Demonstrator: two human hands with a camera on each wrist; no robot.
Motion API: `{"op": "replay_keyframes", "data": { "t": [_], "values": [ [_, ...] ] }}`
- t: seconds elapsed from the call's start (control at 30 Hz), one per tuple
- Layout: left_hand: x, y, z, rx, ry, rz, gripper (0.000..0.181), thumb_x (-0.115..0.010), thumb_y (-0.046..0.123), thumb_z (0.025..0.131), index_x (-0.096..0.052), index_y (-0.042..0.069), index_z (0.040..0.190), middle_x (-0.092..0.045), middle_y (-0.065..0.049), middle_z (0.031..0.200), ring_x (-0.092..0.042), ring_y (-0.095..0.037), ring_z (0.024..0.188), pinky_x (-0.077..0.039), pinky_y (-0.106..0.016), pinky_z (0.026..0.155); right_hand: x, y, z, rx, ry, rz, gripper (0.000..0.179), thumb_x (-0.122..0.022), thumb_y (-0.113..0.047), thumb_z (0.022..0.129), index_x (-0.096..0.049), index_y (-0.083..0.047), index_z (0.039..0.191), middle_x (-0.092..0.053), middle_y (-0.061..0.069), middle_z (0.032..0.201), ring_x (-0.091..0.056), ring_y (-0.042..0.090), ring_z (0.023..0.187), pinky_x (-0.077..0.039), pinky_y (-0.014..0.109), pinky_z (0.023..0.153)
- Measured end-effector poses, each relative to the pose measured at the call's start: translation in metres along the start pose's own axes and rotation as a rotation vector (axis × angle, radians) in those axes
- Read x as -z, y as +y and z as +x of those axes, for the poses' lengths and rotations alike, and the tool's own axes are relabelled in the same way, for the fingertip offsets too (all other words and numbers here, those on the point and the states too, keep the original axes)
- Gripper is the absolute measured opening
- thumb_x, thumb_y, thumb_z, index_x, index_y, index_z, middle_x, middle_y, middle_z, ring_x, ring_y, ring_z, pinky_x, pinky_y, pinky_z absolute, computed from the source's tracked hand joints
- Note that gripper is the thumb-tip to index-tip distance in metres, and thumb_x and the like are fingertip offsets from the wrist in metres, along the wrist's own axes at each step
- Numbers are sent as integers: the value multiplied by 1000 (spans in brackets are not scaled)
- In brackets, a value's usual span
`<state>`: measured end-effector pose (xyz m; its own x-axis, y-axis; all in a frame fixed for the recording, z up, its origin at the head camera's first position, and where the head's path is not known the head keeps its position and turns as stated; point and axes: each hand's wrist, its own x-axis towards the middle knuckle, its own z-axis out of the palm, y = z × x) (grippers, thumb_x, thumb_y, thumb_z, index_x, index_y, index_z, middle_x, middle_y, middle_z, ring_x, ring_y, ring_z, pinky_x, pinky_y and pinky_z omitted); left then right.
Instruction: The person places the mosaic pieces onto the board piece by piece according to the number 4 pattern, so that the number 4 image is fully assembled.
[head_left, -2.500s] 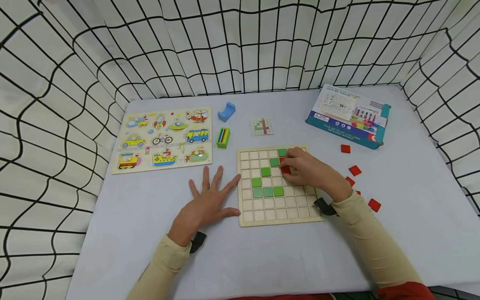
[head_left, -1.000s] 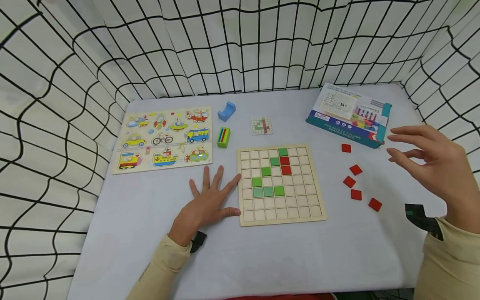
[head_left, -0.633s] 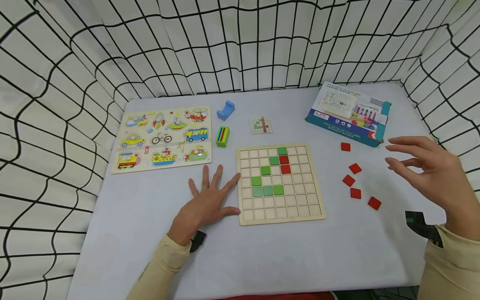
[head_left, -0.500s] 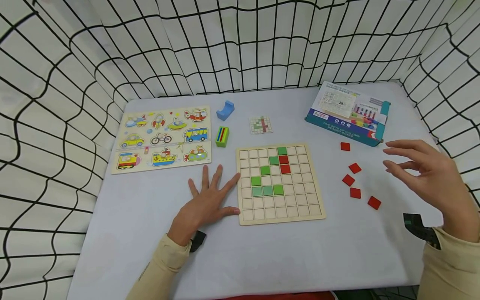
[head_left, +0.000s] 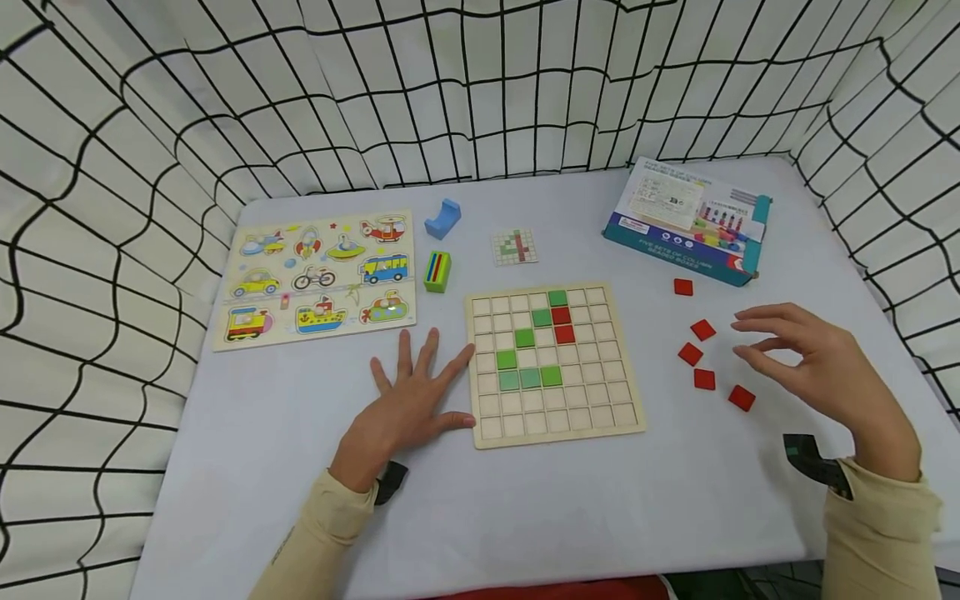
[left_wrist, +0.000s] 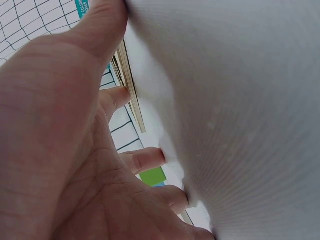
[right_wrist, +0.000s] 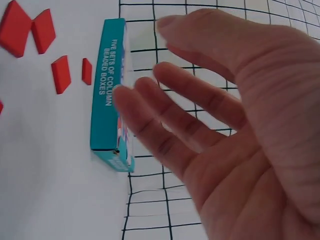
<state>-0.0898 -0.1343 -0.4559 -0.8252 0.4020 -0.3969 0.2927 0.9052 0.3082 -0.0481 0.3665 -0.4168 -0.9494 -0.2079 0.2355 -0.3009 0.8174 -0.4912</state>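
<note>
My left hand (head_left: 401, 408) lies with its fingers spread on the white table, thumb and index fingertips at the left edge of the wooden grid board (head_left: 558, 421). Green tiles (head_left: 525, 337) run diagonally over the board's cells, with several in one lower row. Two red tiles (head_left: 562, 325) sit one above the other below the top green one. Off to the right, my right hand (head_left: 817, 367) hovers with relaxed, slightly bent fingers and nothing between them. Several loose red tiles (head_left: 704, 379) lie on the table just left of it, also seen as red tiles (right_wrist: 61, 75) in the right wrist view.
A small patterned grid card (head_left: 515, 247) lies behind the board. The teal-edged box (head_left: 686, 221) is at the back right. Left of centre are a vehicle puzzle board (head_left: 315, 279), a green striped block (head_left: 437, 272) and a blue curved block (head_left: 443, 218). Black netting (head_left: 480, 108) surrounds the table.
The right hand has let go of a red tile on the board and moved to the far right, then drifted left toward the loose tiles. The left hand keeps its place.
</note>
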Motion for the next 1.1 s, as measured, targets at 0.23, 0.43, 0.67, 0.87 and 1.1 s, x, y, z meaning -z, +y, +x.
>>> {"op": "replay_keyframes", "data": {
  "t": [0.23,0.43,0.67,0.87,1.1],
  "values": [
    [2,-2,-1,4,5,-6,101,-77,59,93,-20,34,172,2,-24,180,16,-60,161,1,-93,114,-14,6,3,-113,-315,-19,50,-90,-19,88,-73,-9,133,-66,15,132,-75,30,99,-59,21,71],
    [3,-4,-2,4,11,-13,100,-76,59,93,-20,34,172,3,-24,180,16,-61,161,2,-93,114,-26,6,5,-48,-316,-23,51,-95,-17,81,-76,-8,127,-68,13,125,-70,19,93,-59,21,72],
    [3,-4,-2,1,17,-16,101,-77,60,93,-20,34,172,3,-24,180,17,-61,161,2,-93,114,-33,4,7,-41,-305,-25,37,-94,-10,81,-80,-9,115,-73,8,116,-67,17,92,-58,20,73],
    [2,-4,-3,-2,18,-11,101,-77,60,92,-21,33,172,2,-25,180,16,-61,161,1,-93,114,-36,4,5,5,-267,-37,32,-93,-3,79,-81,-10,108,-75,3,109,-65,11,86,-59,20,71],
    [0,-2,-1,-17,-1,-20,99,-75,60,94,-21,34,172,4,-24,180,18,-59,161,2,-92,114,-27,-2,6,30,-240,-37,33,-92,-3,80,-81,-9,111,-74,6,110,-68,19,88,-60,21,69]
  ]
}}
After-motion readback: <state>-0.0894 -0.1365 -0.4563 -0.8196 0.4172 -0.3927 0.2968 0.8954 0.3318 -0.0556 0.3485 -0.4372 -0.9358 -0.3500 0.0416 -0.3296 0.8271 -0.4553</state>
